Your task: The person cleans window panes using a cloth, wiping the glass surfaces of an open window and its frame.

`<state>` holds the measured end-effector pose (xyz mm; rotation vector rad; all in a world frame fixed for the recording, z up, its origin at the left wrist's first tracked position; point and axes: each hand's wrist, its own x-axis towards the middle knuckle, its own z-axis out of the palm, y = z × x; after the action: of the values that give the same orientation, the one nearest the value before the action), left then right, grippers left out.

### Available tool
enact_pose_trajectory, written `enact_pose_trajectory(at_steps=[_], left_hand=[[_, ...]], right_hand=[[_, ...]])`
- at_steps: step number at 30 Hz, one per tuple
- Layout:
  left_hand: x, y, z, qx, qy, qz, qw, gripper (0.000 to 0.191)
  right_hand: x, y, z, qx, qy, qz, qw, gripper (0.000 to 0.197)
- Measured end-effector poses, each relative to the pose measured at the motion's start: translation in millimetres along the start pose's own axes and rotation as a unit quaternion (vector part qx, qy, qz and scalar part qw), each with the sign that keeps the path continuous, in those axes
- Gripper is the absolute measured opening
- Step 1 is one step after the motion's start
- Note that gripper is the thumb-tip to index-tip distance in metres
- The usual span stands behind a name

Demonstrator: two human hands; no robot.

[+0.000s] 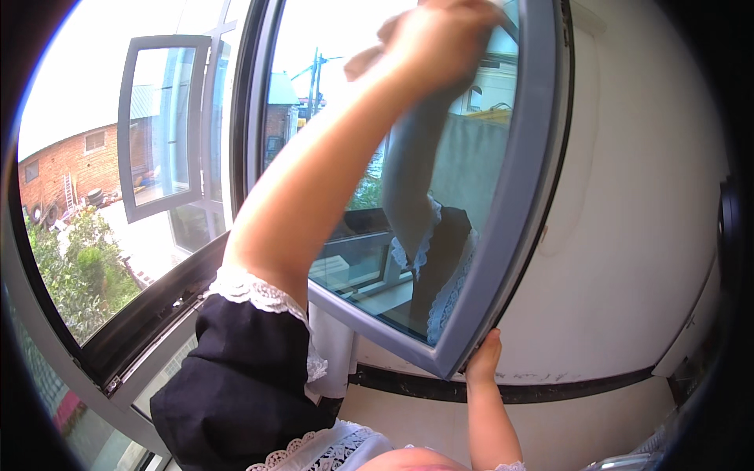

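Note:
An open casement window sash (492, 247) with a grey-blue frame and glass pane stands tilted in front of me. My left hand (445, 44) is raised across the upper part of the pane, blurred by motion. Its fingers are bent, and whether they hold anything or touch the glass is hidden. A dark reflection of my arm and lace-trimmed clothing shows in the glass pane (365, 259). Low on the right, my right hand (485, 356) grips the sash's outer edge near the bottom corner; part of its fingers is behind the frame.
To the left is the open window frame (159, 309) with its dark sill track. Another open casement (126, 135) stands outside, before a brick building (82, 150) and shrubs (88, 271). A white wall (624, 235) with a dark baseboard (530, 393) rises behind the sash.

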<state>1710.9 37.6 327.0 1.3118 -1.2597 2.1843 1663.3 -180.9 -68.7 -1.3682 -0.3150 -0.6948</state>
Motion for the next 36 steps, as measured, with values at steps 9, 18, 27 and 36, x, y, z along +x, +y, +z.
enact_pose_trajectory(at_steps=[9, 18, 27, 36], left_hand=[[-60, -144, -47, 0.183, -0.04, -0.106, 0.977, 0.036], [-102, -171, -85, 0.191, 0.03, -0.364, 0.911, 0.031], [-5, 40, 12, 0.088, -0.021, -0.046, 0.995, 0.031], [-93, 88, -16, 0.011, -0.102, -0.006, 0.995, 0.04]], right_hand=[[0, -3, 7, 0.037, -0.018, -0.021, 0.999, 0.077], [5, 18, -2, 0.027, -0.007, -0.017, 0.999, 0.078], [7, 24, 2, -0.025, 0.02, -0.044, 0.999, 0.063], [6, 2, 7, -0.049, -0.011, -0.061, 0.997, 0.055]])
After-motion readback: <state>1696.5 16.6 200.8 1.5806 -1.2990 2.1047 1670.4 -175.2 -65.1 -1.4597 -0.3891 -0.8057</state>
